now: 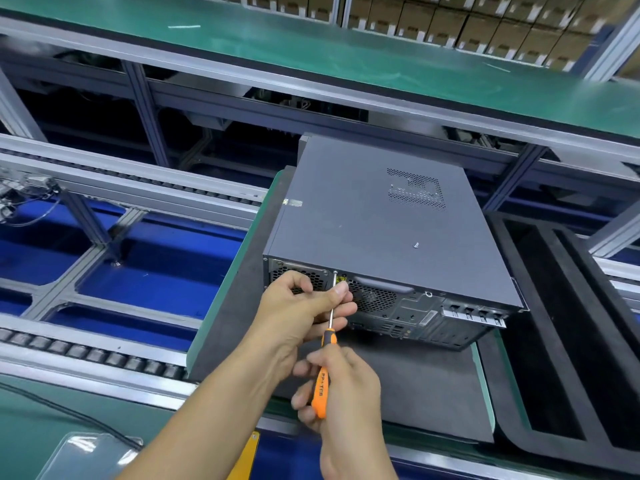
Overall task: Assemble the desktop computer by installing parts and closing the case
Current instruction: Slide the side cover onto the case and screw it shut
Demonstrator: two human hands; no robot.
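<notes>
driving a screw into the back of the closed computer case

my right hand grips the orange handle of the screwdriver, its tip at the rear panel's top edge. my left hand pinches the shaft near the tip. the case lies flat on a dark mat, a loose screw resting on its top panel.

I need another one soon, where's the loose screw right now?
The loose screw lies on the computer case top panel, toward its right near edge, below the vent holes.
</notes>
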